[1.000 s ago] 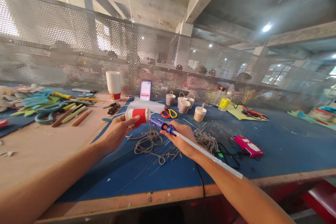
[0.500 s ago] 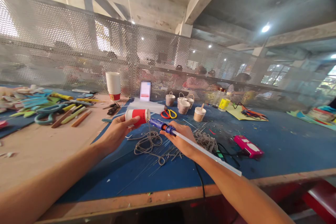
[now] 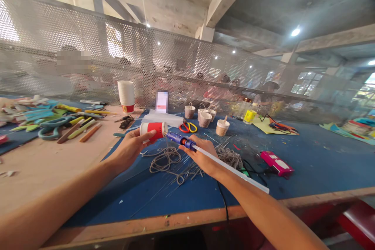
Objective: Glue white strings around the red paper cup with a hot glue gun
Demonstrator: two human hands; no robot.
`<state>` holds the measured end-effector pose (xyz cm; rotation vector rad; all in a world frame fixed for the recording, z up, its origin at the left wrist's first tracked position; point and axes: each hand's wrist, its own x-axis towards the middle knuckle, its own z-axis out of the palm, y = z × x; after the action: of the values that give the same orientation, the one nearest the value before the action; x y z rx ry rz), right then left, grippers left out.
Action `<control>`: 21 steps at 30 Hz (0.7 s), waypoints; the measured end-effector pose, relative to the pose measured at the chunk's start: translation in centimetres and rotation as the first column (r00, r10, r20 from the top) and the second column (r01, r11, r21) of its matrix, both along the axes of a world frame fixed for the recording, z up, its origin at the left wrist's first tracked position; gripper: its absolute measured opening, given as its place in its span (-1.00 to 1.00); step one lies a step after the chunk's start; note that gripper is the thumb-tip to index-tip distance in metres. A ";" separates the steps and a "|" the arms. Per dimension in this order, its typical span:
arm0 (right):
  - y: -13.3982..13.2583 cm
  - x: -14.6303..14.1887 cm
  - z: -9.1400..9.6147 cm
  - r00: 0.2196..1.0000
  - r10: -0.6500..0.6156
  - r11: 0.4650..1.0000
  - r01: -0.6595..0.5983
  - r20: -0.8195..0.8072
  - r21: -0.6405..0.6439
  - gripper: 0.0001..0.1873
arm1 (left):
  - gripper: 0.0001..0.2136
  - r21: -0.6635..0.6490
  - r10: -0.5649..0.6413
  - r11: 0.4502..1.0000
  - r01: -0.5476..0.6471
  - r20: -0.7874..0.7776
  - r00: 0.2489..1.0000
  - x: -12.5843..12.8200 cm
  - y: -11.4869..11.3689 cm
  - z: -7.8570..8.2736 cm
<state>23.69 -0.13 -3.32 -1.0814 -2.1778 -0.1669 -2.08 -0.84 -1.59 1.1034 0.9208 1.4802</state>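
Observation:
My left hand is closed round a red and white paper cup, tipped on its side with one end toward the right. In my right hand is a blue hot glue gun, its nozzle at the cup's right end; whether it touches I cannot tell. A long translucent glue stick sticks out of the gun's back over my right forearm. Grey cord lies in loops below the cup, and one strand seems to run up to it. Thin wires and a cord bundle lie under my right hand.
Small cord-wrapped cups, a cup with a stick and red-yellow scissors stand or lie beyond my hands. Stacked paper cups and a phone are farther back. A pink box lies right; teal scissors lie left.
Almost nothing differs: both hands, the cup and the glue gun keep the same place. The view has shifted very slightly.

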 end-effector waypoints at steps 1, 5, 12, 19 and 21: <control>0.0 0.0 0.0 1.000 -0.001 1.000 0.001 -0.001 0.001 -0.62 | -0.70 0.000 -0.002 1.000 0.002 0.001 1.000 0.0 0.0 0.0; -0.1 0.0 0.1 1.000 0.001 1.000 -0.001 -0.006 -0.004 -0.62 | -0.72 0.006 -0.016 1.000 0.016 -0.008 1.000 0.0 0.0 -0.1; -0.1 -0.1 0.1 1.000 0.005 1.000 -0.005 -0.024 0.012 -0.64 | -0.72 0.005 -0.022 1.000 0.022 -0.019 1.000 0.0 -0.1 0.1; 0.1 0.0 0.0 1.000 -0.005 1.000 0.006 -0.023 0.030 -0.62 | -0.73 -0.003 -0.024 1.000 0.023 -0.030 0.999 0.3 -0.4 0.3; 0.1 0.0 -0.1 1.000 -0.012 0.999 0.013 -0.022 0.036 -0.62 | -0.72 -0.006 -0.024 1.000 0.024 -0.025 0.999 0.3 -0.4 0.3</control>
<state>23.69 -0.03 -3.41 -1.0718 -2.1414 -0.1992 -1.79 -1.21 -1.32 1.1278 0.9257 1.4467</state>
